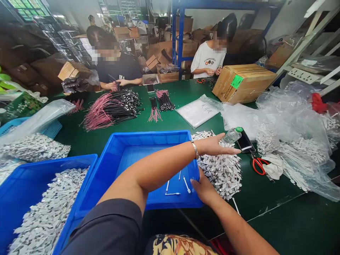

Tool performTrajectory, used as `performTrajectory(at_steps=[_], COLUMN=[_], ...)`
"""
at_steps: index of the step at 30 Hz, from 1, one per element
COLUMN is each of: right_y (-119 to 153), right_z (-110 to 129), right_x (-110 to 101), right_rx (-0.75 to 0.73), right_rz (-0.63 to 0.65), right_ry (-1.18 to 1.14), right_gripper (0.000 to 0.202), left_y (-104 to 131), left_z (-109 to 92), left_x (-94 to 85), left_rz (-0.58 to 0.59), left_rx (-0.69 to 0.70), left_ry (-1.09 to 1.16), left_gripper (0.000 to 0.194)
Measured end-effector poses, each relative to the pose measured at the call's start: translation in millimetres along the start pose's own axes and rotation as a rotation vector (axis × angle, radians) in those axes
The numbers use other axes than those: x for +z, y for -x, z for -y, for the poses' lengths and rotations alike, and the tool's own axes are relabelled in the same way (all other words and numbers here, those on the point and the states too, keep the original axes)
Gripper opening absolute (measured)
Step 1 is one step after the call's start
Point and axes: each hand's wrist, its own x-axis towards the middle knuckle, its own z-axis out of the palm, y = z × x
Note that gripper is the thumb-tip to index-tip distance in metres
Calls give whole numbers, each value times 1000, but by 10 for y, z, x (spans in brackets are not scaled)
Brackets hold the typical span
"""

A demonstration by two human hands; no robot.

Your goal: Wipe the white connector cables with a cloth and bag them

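My left arm stretches across the blue bin (138, 136), and my left hand (216, 144) is over the pile of small white strip-like parts (225, 170). Its thumb and fingers are spread, close to a clear plastic bottle with a green cap (231, 136); whether they touch it I cannot tell. My right hand (205, 187) grips the bin's right wall, thumb on the inner side. A few loose white parts (186, 185) lie on the bin's floor. The white pile sits on the table directly beyond that wall.
A second blue bin (90, 161) full of white parts stands left. Red-handled scissors (259, 165), a phone (244, 141) and plastic bags (292, 131) lie right. Pink-and-black wire bundles (111, 108) and a carton (243, 83) are farther back. Two people sit across the green table (130, 124).
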Motion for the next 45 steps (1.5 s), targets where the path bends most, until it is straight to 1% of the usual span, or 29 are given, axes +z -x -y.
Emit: performTrajectory(at_steps=[1, 2, 3, 4, 6, 7, 9, 11, 12, 13, 14, 16, 18, 21, 24, 26, 28, 30, 32, 35, 36, 39, 40, 41, 42, 45], right_y=[-1, -3, -5, -7, -11, -12, -13, -13, -14, -14, -16, -20, -23, -23, -20, -18, -15, -14, -15, -17, -16, -7, -3, 0, 2, -3], right_z=[-10, -24, -40, -58, -92, -105, -122, -127, -129, -130, -134, -146, -165, -189, -191, -178, -159, -137, -116, -93, -89, -76, -72, -66, -61, -41], right_x=[0, 0, 1, 3, 5, 6, 5, 4, 4, 5, 7, 11, 14, 15, 16, 18, 19, 19, 14, 5, 2, -3, -4, -4, -3, 1], right_rx=[5, 7, 6, 3, -1, 1, 15, 28, 34, 36, 34, 22, 18, 29, 38, 59, 79, 92, 98, 116, 119, 127, 130, 135, 143, 160], right_rz=[0, -1, 0, 3, 11, 15, 25, 31, 33, 35, 35, 39, 42, 46, 40, 35, 34, 31, 26, 33, 34, 33, 32, 30, 27, 21], right_ry=[6, 12, 17, 22, 30, 34, 48, 66, 74, 79, 82, 79, 64, 52, 61, 55, 41, 36, 44, 73, 82, 94, 95, 96, 101, 113], right_gripper=[60, 61, 61, 62, 64, 65, 65, 64, 64, 64, 65, 65, 64, 64, 63, 62, 63, 64, 64, 65, 66, 68, 69, 69, 70, 71], left_y=[99, 243, 428, 649, 1173, 1455, 1997, 2430, 2583, 2689, 2748, 2729, 2551, 2093, 1607, 1378, 1263, 1253, 1315, 1451, 1491, 1563, 1572, 1575, 1574, 1556], left_z=[42, 125, 248, 406, 795, 1002, 1387, 1690, 1804, 1895, 1963, 2044, 2068, 2052, 2043, 2068, 2108, 2136, 2118, 1975, 1904, 1685, 1627, 1583, 1555, 1568], left_x=[-55, -119, -185, -244, -311, -308, -226, -78, -1, 67, 117, 153, 111, 6, -22, 7, 48, 93, 149, 285, 346, 549, 614, 673, 723, 809], left_rz=[13, 19, 36, 70, 147, 203, 298, 356, 374, 381, 383, 371, 332, 220, 153, 143, 142, 142, 147, 156, 157, 178, 187, 197, 205, 217], left_rx=[4, -11, -59, -116, -251, -325, -445, -509, -524, -528, -525, -498, -453, -365, -295, -294, -324, -372, -412, -417, -405, -371, -367, -366, -365, -357], left_ry=[-113, -230, -375, -452, -525, -556, -601, -628, -638, -645, -649, -648, -643, -644, -637, -624, -603, -571, -528, -473, -465, -473, -482, -489, -492, -480], left_gripper=[78, 68, 56, 44, 33, 30, 26, 25, 23, 20, 17, 15, 16, 21, 23, 19, 16, 18, 22, 28, 33, 62, 68, 67, 61, 33])
